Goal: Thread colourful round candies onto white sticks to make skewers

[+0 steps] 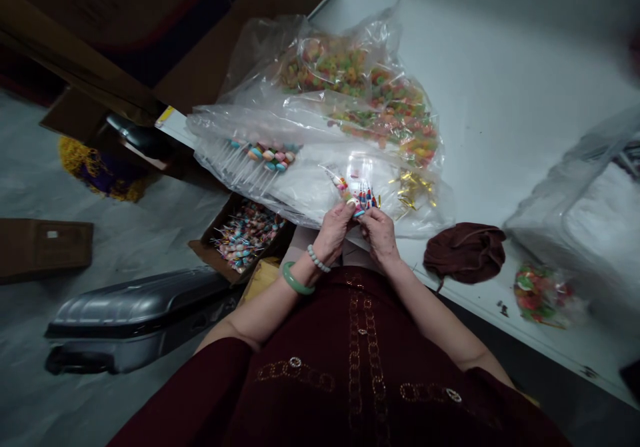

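My left hand (336,228), below a bead bracelet and a green bangle, pinches a small colorful piece (357,208) with pink, white and blue on it. On the piece's right side, my right hand (380,231) has its fingers closed at the same spot. Just beyond my fingertips lie small red, white and blue pieces (367,197) on clear plastic. Gold twist ties (415,190) rest to their right. To the left, several colored ball-topped sticks (273,156) lie in a row. The fingers partly cover the held piece.
Clear bags of green, orange and red pieces (390,110) lie at the table's back. A brown cloth bundle (466,252) and a small bag (537,294) are at right. An open box of finished sticks (245,234) stands lower left, near a grey suitcase (145,314).
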`<state>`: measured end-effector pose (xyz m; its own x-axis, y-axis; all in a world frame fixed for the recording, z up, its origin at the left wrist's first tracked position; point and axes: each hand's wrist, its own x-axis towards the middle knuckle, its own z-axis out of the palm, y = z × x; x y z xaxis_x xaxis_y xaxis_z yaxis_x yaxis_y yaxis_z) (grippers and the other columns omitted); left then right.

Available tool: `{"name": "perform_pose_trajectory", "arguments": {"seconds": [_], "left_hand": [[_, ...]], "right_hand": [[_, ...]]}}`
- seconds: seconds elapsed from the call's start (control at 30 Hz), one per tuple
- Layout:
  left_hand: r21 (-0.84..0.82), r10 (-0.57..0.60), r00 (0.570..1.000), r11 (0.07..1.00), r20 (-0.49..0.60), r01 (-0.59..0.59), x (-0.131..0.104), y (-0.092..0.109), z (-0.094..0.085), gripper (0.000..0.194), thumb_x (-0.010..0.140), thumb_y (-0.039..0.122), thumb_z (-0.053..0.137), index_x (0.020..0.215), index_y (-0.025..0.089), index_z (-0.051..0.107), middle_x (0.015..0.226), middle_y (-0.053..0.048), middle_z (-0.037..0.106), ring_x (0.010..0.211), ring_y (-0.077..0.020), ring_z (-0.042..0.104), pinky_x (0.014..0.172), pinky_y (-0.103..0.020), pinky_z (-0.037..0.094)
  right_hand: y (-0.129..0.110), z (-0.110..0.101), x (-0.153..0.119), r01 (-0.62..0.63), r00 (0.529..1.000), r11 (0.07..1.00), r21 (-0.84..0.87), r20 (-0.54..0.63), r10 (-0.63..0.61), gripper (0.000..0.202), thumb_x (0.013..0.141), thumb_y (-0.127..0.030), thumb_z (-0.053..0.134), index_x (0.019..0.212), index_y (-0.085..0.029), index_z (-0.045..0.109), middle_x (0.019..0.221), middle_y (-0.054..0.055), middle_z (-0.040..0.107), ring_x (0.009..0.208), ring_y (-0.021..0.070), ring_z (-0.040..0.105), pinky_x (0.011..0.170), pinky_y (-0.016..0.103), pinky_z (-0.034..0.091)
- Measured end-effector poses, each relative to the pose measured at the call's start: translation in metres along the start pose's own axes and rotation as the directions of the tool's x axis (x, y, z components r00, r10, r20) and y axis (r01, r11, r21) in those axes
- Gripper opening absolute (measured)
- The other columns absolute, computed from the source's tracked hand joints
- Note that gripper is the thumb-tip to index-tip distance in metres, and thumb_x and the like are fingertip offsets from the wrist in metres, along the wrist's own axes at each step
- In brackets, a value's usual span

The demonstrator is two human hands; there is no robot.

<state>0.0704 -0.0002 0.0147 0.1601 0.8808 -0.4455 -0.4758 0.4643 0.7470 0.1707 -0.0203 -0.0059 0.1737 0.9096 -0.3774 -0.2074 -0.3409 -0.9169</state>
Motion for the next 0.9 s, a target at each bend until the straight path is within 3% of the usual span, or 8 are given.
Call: {"name": "perform_pose_trajectory", "arguments": {"seconds": [0.13, 0.27, 0.37, 0.47, 0.57, 0.73, 0.9], "left_hand": [[-0.024, -0.057, 0.998, 0.998, 0.022, 0.057, 0.002, 0.005, -0.002, 0.036, 0.069, 0.048, 0.076, 0.079, 0.015, 0.064, 0.076, -0.002, 0.065, 0.068, -0.0117, 0.055, 0.069, -0.026, 0.048], [-0.030, -0.022, 1.000, 0.999, -0.014, 0.021, 0.002, 0.011, -0.003, 0.031, 0.069, 0.041, 0.077, 0.083, 0.016, 0.065, 0.080, -0.001, 0.066, 0.072, -0.0120, 0.057, 0.073, -0.026, 0.048], [-0.012, -0.045, 0.999, 0.999, 0.030, 0.045, 0.001, 0.011, -0.004, 0.032, 0.069, 0.041, 0.077, 0.083, 0.015, 0.066, 0.079, -0.002, 0.066, 0.071, -0.0121, 0.057, 0.072, -0.027, 0.048], [-0.031, -0.060, 0.998, 0.998, 0.031, 0.061, 0.000, 0.007, -0.004, 0.036, 0.070, 0.046, 0.076, 0.085, 0.015, 0.066, 0.079, -0.003, 0.066, 0.070, -0.0128, 0.057, 0.072, -0.028, 0.048], [-0.020, -0.038, 0.999, 0.999, 0.000, 0.038, 0.000, 0.003, -0.004, 0.039, 0.071, 0.051, 0.074, 0.082, 0.015, 0.065, 0.076, -0.003, 0.065, 0.068, -0.0124, 0.056, 0.069, -0.027, 0.047], [0.073, 0.056, 0.998, 0.996, -0.032, -0.053, -0.002, -0.003, -0.001, 0.039, 0.070, 0.051, 0.075, 0.074, 0.015, 0.064, 0.071, 0.000, 0.062, 0.068, -0.0104, 0.053, 0.070, -0.024, 0.045], [0.037, -0.010, 1.000, 0.999, -0.006, 0.011, -0.001, -0.003, 0.002, 0.038, 0.068, 0.048, 0.078, 0.078, 0.014, 0.065, 0.075, -0.001, 0.064, 0.071, -0.0111, 0.056, 0.075, -0.026, 0.046]], "right_hand": [[-0.001, -0.003, -0.003, 0.031, 0.999, 1.000, 0.002, 0.017, -0.031, 0.028, 0.073, -0.037, 0.068, 0.060, -0.022, 0.048, 0.047, -0.008, 0.041, 0.045, 0.0079, 0.030, 0.045, 0.022, 0.024], [-0.006, -0.007, -0.005, 0.049, 0.997, 0.999, -0.018, 0.068, -0.048, 0.025, 0.077, -0.043, 0.066, 0.069, -0.022, 0.054, 0.049, -0.008, 0.042, 0.044, 0.0075, 0.033, 0.043, 0.021, 0.025], [-0.010, -0.008, -0.004, -0.037, 0.992, 0.999, -0.026, 0.123, 0.040, 0.029, 0.077, -0.046, 0.064, 0.065, -0.022, 0.053, 0.047, -0.007, 0.047, 0.041, 0.0078, 0.036, 0.040, 0.021, 0.026], [-0.011, -0.007, -0.002, -0.137, 0.980, 0.989, 0.048, 0.151, 0.128, 0.024, 0.070, -0.040, 0.066, 0.063, -0.021, 0.051, 0.047, -0.006, 0.048, 0.041, 0.0076, 0.039, 0.039, 0.020, 0.028], [-0.009, -0.004, -0.001, -0.123, 0.990, 0.990, 0.068, 0.085, 0.117, 0.021, 0.064, -0.033, 0.067, 0.060, -0.021, 0.050, 0.047, -0.007, 0.046, 0.041, 0.0064, 0.037, 0.038, 0.019, 0.026], [-0.007, 0.003, 0.000, -0.063, 0.997, 0.997, 0.040, -0.038, 0.065, 0.021, 0.067, -0.033, 0.064, 0.057, -0.022, 0.049, 0.043, -0.008, 0.041, 0.040, 0.0068, 0.030, 0.039, 0.021, 0.020], [-0.010, 0.004, 0.001, 0.019, 0.995, 0.999, 0.027, -0.102, -0.016, 0.036, 0.071, -0.043, 0.068, 0.054, -0.021, 0.046, 0.045, -0.008, 0.035, 0.045, 0.0074, 0.027, 0.043, 0.024, 0.023]]}}
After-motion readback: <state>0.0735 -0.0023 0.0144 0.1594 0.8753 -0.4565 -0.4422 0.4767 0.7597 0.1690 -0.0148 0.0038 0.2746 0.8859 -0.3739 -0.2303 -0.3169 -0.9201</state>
